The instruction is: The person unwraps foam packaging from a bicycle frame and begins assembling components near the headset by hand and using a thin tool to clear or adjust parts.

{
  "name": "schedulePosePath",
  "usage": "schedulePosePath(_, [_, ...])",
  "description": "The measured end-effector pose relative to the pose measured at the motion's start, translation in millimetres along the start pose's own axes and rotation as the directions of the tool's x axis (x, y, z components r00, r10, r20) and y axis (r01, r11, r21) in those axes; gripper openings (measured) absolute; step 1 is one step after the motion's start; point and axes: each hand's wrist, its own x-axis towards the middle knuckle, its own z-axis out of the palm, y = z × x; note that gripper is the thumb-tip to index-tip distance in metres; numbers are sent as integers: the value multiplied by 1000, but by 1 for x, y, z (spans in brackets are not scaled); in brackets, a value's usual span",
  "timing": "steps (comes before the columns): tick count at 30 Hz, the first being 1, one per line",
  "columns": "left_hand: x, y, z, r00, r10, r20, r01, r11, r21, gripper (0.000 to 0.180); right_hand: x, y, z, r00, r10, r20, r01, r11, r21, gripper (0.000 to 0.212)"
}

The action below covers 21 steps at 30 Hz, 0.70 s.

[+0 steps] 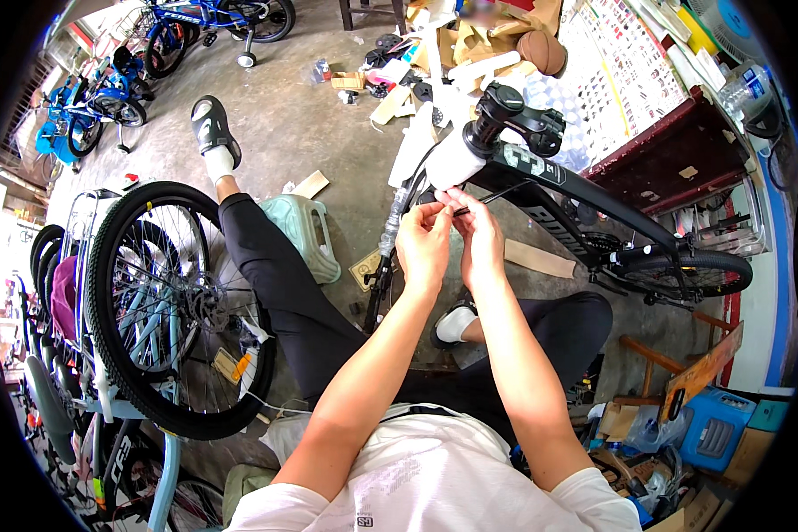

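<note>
In front of me a black bicycle frame (612, 202) leans back to the right, its rear wheel on the floor. A thin black cable (510, 189) runs from beside the frame to my fingertips, close to the head tube. My left hand (423, 244) is closed in a pinch at the cable's end. My right hand (479, 238) is beside it, thumb and fingers drawn together on the cable. The fingers partly hide the exact grip. Clear plastic wraps part of the fork (393, 226), which has no front wheel. A black stem (541, 126) sits on top.
A loose bicycle wheel (206, 306) stands at my left, against several parked bikes. Beyond my left leg is a pale green plastic stool (297, 232). A cardboard strip (539, 259) lies under the frame. Boxes and scraps pile up ahead; a blue plastic case (716, 429) sits at lower right.
</note>
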Motion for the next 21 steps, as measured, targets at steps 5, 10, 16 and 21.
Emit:
schedulePosePath(5, [-3,15,-3,1000,-19,15,17,992,128,32,-4,-7,9,990,141,25,-144,974,178,51])
schedulePosePath(10, [-6,13,-1,984,-47,170,21,989,149,40,-2,-5,7,992,119,35,-124,970,207,53])
schedulePosePath(16, [18,-11,-12,810,-144,568,387,860,-333,19,-3,-5,2,981,188,59,-195,962,190,54])
schedulePosePath(21, [6,1,-13,872,-226,434,421,798,-431,17,0,-3,2,990,129,63,-136,980,142,55])
